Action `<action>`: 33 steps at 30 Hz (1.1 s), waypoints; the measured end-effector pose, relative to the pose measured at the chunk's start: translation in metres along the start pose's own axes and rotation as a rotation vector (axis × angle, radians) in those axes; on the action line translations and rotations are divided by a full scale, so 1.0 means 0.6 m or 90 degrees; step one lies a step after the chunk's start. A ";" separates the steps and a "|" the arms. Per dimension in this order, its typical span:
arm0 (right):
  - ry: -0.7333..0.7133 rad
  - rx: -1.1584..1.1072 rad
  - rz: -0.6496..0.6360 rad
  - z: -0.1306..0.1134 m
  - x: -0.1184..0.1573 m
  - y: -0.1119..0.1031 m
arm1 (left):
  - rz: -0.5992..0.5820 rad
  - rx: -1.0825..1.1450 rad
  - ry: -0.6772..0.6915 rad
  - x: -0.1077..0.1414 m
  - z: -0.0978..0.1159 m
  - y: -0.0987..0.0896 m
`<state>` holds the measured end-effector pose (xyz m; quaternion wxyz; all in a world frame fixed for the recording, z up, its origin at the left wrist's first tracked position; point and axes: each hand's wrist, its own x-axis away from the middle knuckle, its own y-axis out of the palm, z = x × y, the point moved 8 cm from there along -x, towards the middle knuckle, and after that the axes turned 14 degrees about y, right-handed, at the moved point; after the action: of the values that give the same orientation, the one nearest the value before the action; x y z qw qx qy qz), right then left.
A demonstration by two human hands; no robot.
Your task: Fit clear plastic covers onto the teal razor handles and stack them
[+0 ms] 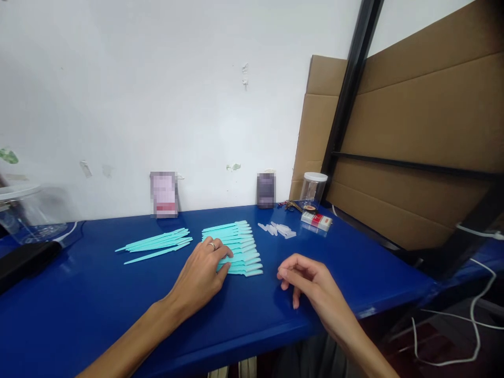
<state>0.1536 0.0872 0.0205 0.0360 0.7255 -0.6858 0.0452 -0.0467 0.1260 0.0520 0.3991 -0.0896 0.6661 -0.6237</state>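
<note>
A row of turquoise eyebrow razors point(246, 245) lies side by side on the blue table point(366, 270), heads towards the right. Over the row's handles, my left hand point(205, 265) curls its thumb and index finger around a razor among the others; a ring is on one finger. To the left, several more turquoise razors point(157, 240) lie in a loose bunch, one a little apart. My right hand point(305, 275) hovers to the right of the row, fingers loosely bent and apart, with nothing visible in it. Small translucent caps point(279, 229) are scattered behind that hand.
A red and white box point(316, 221) and a clear jar with a white lid point(314, 190) stand at the back right. Two blurred cards, one pale point(164, 194) and one dark point(266, 190), lean on the wall. A black object point(27, 260) and a large clear jar point(29, 215) are at left.
</note>
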 end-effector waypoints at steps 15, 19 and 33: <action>-0.007 0.011 0.003 0.005 -0.003 -0.002 | 0.014 -0.093 0.024 0.000 -0.010 -0.024; -0.001 0.021 0.014 0.009 -0.001 -0.007 | -0.091 -0.221 -0.069 0.039 -0.088 -0.066; -0.091 0.395 0.295 -0.028 -0.023 -0.095 | -0.152 -0.150 -0.235 0.160 -0.240 -0.083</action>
<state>0.2094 0.1059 0.0363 -0.2437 0.5289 -0.7862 0.2069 -0.2222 0.1656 0.0429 0.4244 -0.3260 0.6347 -0.5575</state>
